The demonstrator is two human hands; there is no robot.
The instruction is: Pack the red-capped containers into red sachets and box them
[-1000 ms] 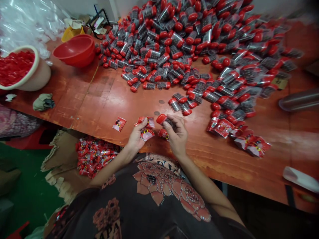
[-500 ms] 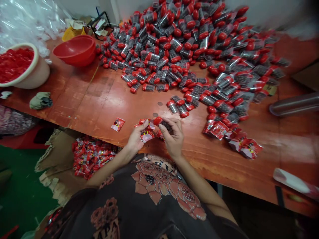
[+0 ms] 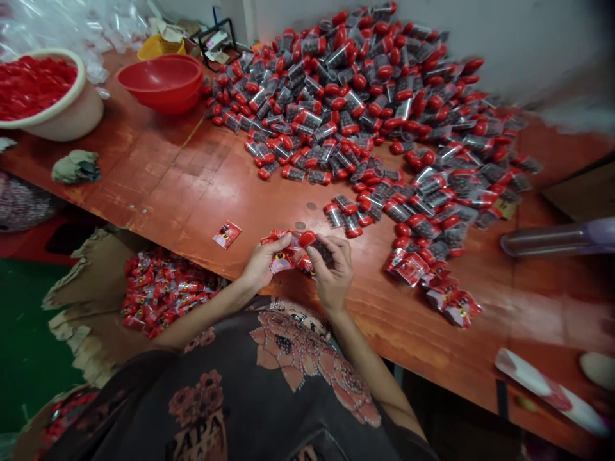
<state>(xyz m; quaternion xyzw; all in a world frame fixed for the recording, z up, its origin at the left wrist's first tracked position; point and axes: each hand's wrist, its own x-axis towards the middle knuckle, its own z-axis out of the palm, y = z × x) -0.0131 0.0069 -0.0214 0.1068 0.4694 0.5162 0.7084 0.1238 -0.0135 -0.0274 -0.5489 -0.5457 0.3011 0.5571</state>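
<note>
My left hand (image 3: 262,260) is closed on a few small red printed packets (image 3: 282,261), the thumb pressed on top. In my right hand (image 3: 331,266) is a small clear tube with a red cap (image 3: 307,239) and dark contents; fingers and thumb pinch it, and the capped end is against the packets. Another red packet, partly hidden, shows beneath my right thumb. One flat packet (image 3: 227,235) lies alone on the table to the left. Just beyond my hands sits a small cluster of red-capped tubes (image 3: 352,225).
A large heap of red-capped tubes (image 3: 336,115) covers the table's back. More packets (image 3: 408,266) lie at right near a long clear cylinder (image 3: 552,240). Left are red bowls (image 3: 163,83) and a white tub (image 3: 86,109) of red pieces. Below, a cardboard box (image 3: 77,282) holds filled packets.
The capped end of the tube has come down closer to the packets in my left hand. The view has shifted slightly; both hands keep their grip.
</note>
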